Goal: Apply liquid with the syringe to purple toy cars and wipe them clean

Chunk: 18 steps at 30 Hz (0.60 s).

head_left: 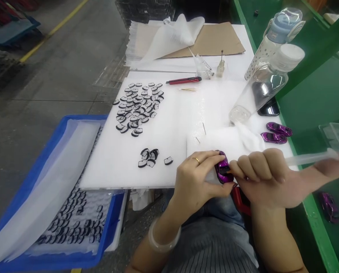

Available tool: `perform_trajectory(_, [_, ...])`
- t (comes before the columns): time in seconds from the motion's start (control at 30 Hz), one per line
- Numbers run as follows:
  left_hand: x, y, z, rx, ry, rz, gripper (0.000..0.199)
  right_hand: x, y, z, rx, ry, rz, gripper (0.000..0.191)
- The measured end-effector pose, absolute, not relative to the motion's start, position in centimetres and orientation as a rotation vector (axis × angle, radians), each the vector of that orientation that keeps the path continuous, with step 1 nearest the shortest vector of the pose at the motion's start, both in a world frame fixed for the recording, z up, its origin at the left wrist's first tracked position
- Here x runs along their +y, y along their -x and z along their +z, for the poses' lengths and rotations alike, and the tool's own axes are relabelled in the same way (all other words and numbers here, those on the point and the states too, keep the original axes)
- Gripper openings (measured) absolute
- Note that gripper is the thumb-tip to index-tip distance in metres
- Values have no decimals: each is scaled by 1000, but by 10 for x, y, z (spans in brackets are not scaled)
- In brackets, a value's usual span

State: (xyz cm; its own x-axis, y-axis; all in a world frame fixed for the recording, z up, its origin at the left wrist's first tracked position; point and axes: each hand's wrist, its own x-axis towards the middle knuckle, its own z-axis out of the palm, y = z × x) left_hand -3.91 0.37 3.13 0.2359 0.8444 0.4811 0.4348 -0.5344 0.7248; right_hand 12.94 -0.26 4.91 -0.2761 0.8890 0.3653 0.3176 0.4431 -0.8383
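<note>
Your left hand (193, 177) pinches a purple toy car (222, 163) between thumb and fingers, by the near edge of the white table (169, 125). Your right hand (267, 178) curls its fingers around a translucent syringe (308, 158), thumb stretched to its outer end, fingertips right at the car.

The toy car (223, 165) at the near edge wears a glossy, metallic-looking purple finish, as do the two cars (274, 137) at the right. The syringe (310, 156) looks like smooth, translucent plastic. At the left, the small parts (136, 107) look like plastic, pale-faced with dark rims. The tabletop (169, 125) is smooth and white with a soft sheen. Far off, the cardboard (217, 41) is matt brown. The near-left tray (85, 259) looks like blue plastic, and the clear bottle (257, 89) at the right is smooth and shiny. The near shirt (206, 250) is ribbed, matt cloth.
</note>
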Motion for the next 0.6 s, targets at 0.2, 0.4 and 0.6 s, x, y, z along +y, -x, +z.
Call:
perform_trajectory(0.2, [4, 39, 30, 1172, -2063, 1247, 40, -6, -138, 25, -1594, 1023, 1009, 58])
perform_trajectory(0.4, [3, 38, 29, 1181, -2059, 1256, 39, -5, -130, 41, -1328, 889, 1176, 48])
perform_trajectory(0.6, [3, 38, 30, 1179, -2065, 1263, 40, -2, -124, 50, -1282, 655, 1230, 45])
